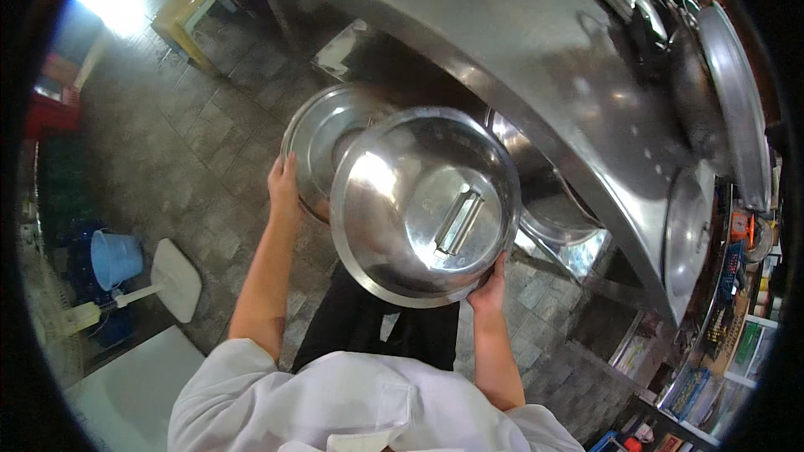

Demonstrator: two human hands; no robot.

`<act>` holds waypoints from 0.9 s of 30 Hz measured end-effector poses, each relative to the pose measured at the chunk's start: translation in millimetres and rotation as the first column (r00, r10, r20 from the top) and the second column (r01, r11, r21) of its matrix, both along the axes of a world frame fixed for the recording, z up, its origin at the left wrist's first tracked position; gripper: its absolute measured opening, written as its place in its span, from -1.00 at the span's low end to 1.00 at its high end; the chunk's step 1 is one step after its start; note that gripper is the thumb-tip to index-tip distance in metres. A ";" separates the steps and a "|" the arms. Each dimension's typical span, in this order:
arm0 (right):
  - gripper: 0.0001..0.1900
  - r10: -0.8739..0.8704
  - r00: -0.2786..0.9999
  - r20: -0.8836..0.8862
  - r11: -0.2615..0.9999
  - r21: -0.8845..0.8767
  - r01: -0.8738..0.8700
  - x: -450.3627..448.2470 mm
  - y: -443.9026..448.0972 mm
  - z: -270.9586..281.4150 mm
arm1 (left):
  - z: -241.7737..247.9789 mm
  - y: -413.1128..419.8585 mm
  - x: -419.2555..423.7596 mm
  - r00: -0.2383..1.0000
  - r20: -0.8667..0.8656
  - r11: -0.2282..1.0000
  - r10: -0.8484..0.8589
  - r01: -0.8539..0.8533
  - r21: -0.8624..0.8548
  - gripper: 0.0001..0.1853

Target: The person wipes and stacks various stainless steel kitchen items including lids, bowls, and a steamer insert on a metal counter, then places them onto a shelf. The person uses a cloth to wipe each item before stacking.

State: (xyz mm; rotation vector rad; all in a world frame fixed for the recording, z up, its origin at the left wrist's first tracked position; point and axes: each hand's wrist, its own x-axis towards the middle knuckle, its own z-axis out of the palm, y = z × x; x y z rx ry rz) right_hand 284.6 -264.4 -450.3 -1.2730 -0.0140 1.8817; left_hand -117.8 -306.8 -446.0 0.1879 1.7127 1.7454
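My right hand [488, 285] grips the lower right rim of a large domed metal pot lid [389, 232] with a strap handle on top. My left hand [284, 185] holds the left edge of a second round metal lid or pan [311, 138], partly hidden behind the domed lid. Both pieces are in front of my body, beside the edge of a stainless steel table [502, 44]. Most of the fingers of my right hand are hidden beneath the lid.
Under the table stands a large metal vessel [534, 201]. More lids and metal cookware [732, 100] lie along the table's far right side. A yellow plastic chair [188, 6] is at the upper left; a blue bucket [117, 259] and a white fan [176, 282] are at the left.
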 end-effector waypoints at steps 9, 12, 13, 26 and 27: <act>-0.34 -0.115 0.993 0.002 0.902 0.420 0.104 23.8 51.7 -112.4 | -117.5 248.4 -15.3 0.993 -0.053 0.936 -0.102 0.113 0.334 -0.41; -0.33 -0.169 0.983 0.072 0.834 0.542 0.104 22.8 44.1 -139.7 | -125.8 291.9 -2.8 0.982 0.084 0.904 -0.167 0.118 0.410 -0.30; -0.33 -0.203 0.977 0.072 0.847 0.514 0.138 19.7 42.2 -146.5 | -126.7 300.5 -0.1 0.986 -0.023 0.926 -0.168 0.165 0.339 -0.29; -0.56 -0.063 0.995 0.079 0.857 0.515 0.013 -63.6 113.6 -62.7 | -186.2 346.4 -61.5 0.797 -0.539 0.802 -0.272 0.498 0.330 -0.28; -0.59 -0.006 0.990 0.142 0.809 0.582 -0.078 -75.8 135.1 -60.1 | -188.4 345.7 -63.9 0.834 -0.433 0.760 -0.342 0.517 0.394 -0.33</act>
